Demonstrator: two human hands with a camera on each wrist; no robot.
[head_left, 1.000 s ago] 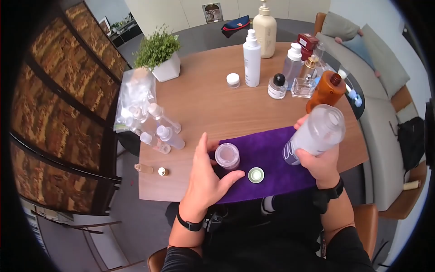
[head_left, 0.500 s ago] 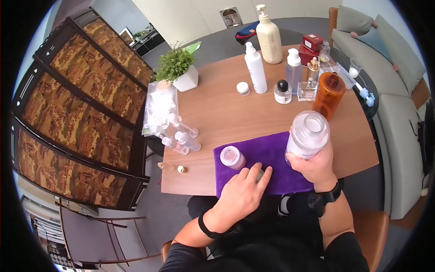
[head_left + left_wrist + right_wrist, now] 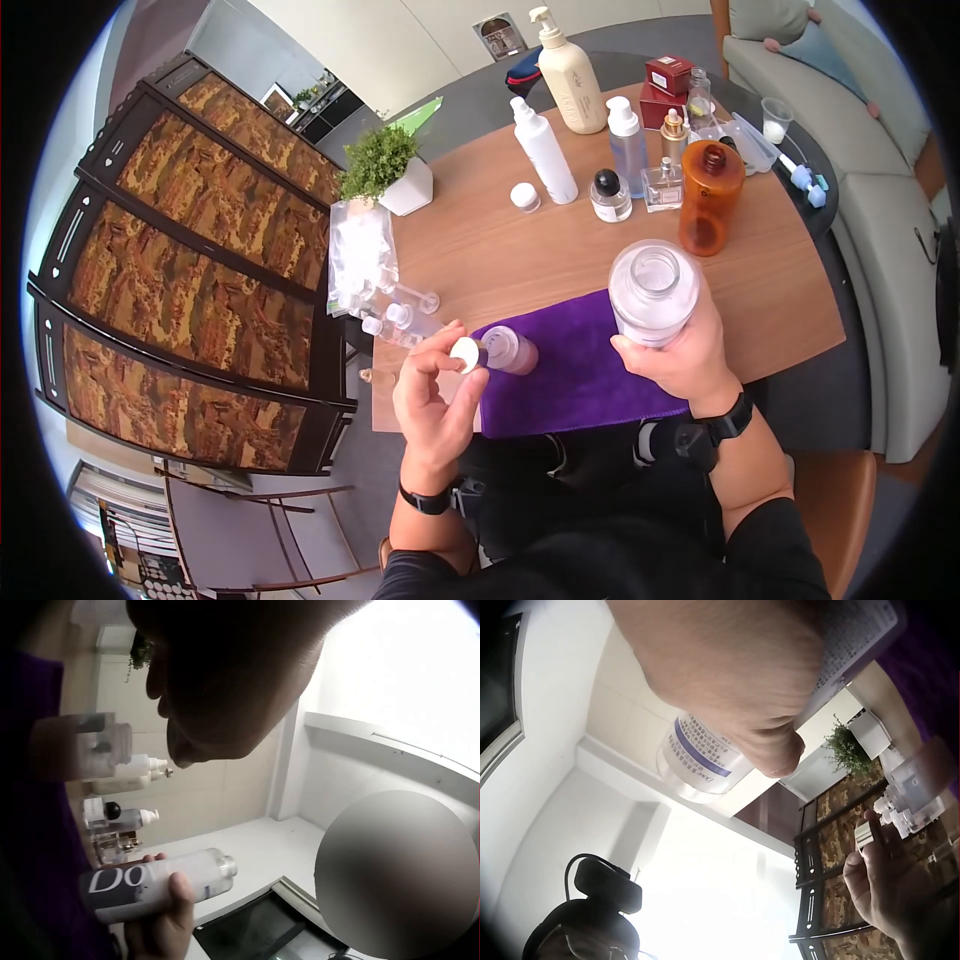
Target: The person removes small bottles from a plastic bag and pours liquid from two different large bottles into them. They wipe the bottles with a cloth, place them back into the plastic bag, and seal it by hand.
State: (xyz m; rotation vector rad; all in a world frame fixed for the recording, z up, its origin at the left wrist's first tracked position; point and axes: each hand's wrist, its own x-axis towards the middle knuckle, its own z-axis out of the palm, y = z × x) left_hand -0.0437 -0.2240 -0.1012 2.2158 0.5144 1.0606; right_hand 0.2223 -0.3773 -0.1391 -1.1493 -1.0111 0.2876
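My left hand (image 3: 430,405) pinches a small round cap (image 3: 467,354) between thumb and fingers, its pale face towards the head camera. In the right wrist view the cap (image 3: 865,835) shows a light side wall. Just right of the cap stands a small clear jar (image 3: 509,352) with a pinkish tint, on the purple cloth (image 3: 575,370). My right hand (image 3: 690,365) grips a large translucent bottle (image 3: 652,300) with an uncapped neck, held over the cloth's right part. Its dark label with white "Do" letters shows on the bottle (image 3: 150,885) in the left wrist view.
An amber bottle (image 3: 711,200) stands beyond my right hand. Further back are a white spray bottle (image 3: 545,152), a cream pump bottle (image 3: 572,85), a perfume bottle (image 3: 610,198) and a small white jar (image 3: 525,197). Several clear bottles (image 3: 410,322) and a potted plant (image 3: 380,165) are at left.
My left hand moved from beside the jar down to the cap on the cloth, then lifted it up and left beside the jar. The large bottle in my right hand has become more upright.
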